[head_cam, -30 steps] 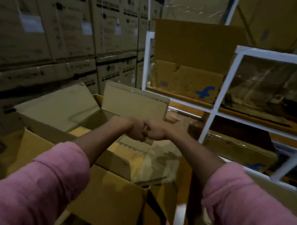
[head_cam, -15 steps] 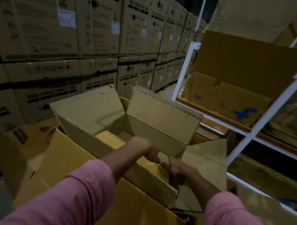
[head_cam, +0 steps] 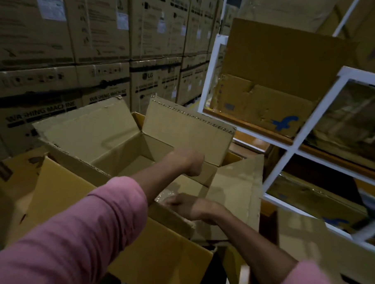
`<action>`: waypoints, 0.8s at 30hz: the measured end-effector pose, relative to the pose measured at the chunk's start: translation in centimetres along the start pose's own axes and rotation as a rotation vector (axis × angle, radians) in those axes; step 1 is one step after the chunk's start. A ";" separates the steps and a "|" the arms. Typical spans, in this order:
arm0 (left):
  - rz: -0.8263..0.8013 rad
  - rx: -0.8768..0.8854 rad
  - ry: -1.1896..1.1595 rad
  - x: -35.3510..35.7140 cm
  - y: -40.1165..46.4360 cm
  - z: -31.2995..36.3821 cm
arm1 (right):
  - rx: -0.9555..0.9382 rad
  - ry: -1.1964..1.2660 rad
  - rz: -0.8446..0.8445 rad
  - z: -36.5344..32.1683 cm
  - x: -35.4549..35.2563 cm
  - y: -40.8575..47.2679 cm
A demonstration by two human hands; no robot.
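Observation:
An open brown cardboard box (head_cam: 109,142) stands with its flaps up, set in a larger yellow carton (head_cam: 57,202). My left hand (head_cam: 190,161) hangs over the box's right rim with the fingers curled under and hidden behind the hand. Lower down, my right hand (head_cam: 186,207) is at the near right corner. Its fingers curl over the edge of the near flap (head_cam: 174,218), beside a shiny clear patch (head_cam: 162,196). The right side flap (head_cam: 236,187) lies folded outward. Both sleeves are pink.
Stacked washing machine cartons (head_cam: 100,52) form a wall at the left and back. A white metal rack (head_cam: 289,146) at the right holds flat cardboard (head_cam: 265,106) with a blue logo. Another cardboard sheet (head_cam: 328,244) leans at the lower right.
My hands were joined above the box, then dropped and parted. The left has since risen to the right rim, the right moved to the near flap. The view swung left.

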State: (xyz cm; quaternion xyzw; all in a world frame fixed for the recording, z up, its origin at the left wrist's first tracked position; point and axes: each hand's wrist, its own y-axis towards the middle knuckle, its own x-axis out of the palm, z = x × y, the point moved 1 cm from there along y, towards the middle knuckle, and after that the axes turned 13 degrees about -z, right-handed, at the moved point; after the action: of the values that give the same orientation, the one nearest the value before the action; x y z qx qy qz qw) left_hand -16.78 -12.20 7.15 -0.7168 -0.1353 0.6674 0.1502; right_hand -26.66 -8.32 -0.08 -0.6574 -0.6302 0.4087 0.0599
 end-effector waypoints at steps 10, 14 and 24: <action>-0.291 -0.184 0.006 8.2 -2.1 -1.0 | 0.129 -0.187 -0.023 1.3 2.0 0.6; -0.276 -0.188 -0.013 9.6 -2.7 -0.6 | 0.116 -0.170 0.041 1.5 2.4 1.5; -0.318 -0.164 0.000 10.0 -2.9 -0.4 | 0.151 -0.190 0.056 2.4 2.1 1.8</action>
State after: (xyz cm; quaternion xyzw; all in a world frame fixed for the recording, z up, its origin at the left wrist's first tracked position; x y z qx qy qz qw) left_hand -15.68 -5.62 -0.84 -0.6962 -0.3010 0.6218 0.1951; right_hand -26.98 -7.93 -3.71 -0.6268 -0.5817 0.5170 0.0379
